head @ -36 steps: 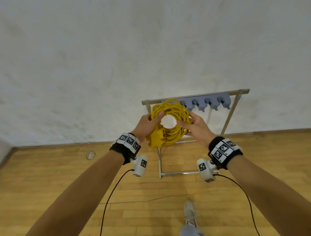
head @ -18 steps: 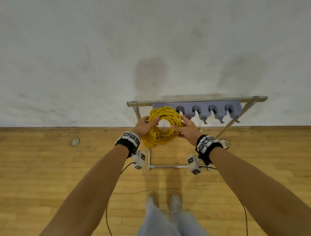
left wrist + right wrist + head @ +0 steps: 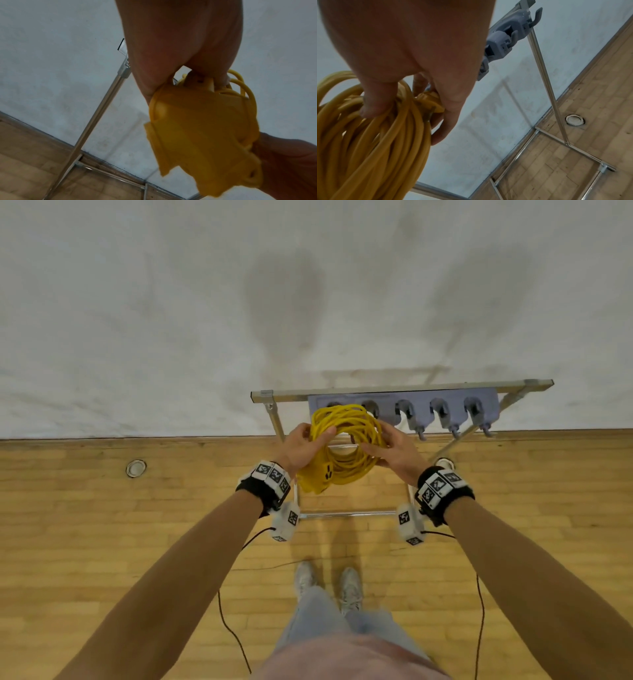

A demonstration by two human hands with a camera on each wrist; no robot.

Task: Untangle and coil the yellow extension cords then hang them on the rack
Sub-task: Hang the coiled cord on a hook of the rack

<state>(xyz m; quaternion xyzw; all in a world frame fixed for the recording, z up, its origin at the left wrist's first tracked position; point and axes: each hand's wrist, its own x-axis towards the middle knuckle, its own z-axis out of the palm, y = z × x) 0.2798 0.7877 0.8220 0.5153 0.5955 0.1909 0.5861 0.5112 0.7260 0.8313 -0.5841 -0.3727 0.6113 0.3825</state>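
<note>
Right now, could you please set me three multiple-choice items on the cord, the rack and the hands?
1. Where is the yellow cord coil?
A. on the floor
B. held at the left end of the rack
C. hung at the rack's right end

2. How many grey holders stand uncovered right of the coil?
A. one
B. three
C. six

3. What is the left hand doing?
A. gripping the coil
B. hanging idle
C. holding the rack

Key: 1 B, both hands, the right hand too, hold it there; 2 B, three show clear; 3 A, fingers curl round the loops.
</note>
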